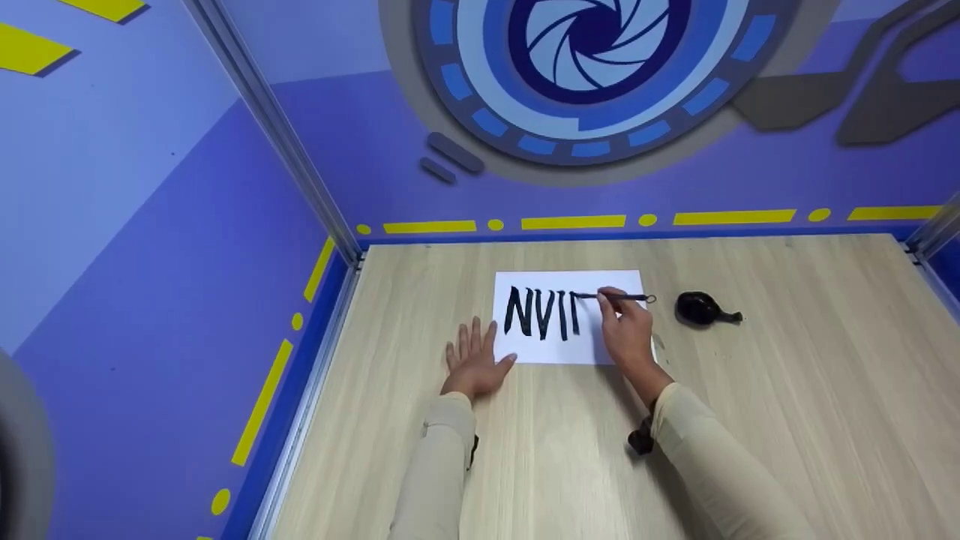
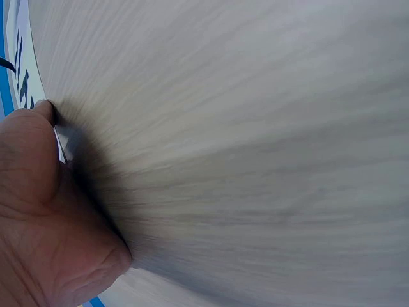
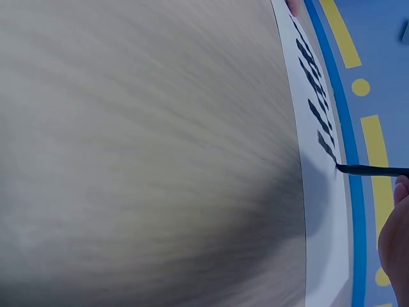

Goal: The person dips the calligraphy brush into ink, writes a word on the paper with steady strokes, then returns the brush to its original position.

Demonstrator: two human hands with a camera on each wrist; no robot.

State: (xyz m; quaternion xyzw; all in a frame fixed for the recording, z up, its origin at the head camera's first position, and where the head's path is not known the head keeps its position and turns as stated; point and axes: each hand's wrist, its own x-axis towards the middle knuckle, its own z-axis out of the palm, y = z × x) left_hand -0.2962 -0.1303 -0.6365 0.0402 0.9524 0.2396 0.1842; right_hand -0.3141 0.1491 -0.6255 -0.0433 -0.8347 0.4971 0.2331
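Observation:
A white sheet of paper (image 1: 555, 354) lies on the wooden table, with bold black strokes (image 1: 545, 315) that read roughly as "NVI" plus one further upright stroke. My right hand (image 1: 628, 330) pinches a thin dark brush (image 1: 634, 297) over the sheet's right half. In the right wrist view the tip of the brush (image 3: 370, 170) touches the paper (image 3: 317, 243) at the top end of the last stroke. My left hand (image 1: 478, 366) rests flat with fingers spread, its thumb and fingertips at the paper's left edge. The left wrist view shows this hand (image 2: 51, 211) against the tabletop.
To the right of the paper sits a small round black ink dish (image 1: 697, 309) with a short handle or spout. The wooden table (image 1: 555, 450) meets a blue-purple back wall (image 1: 337, 150) and a left wall with yellow markings. A metal rail (image 1: 300, 450) runs along the table's left edge.

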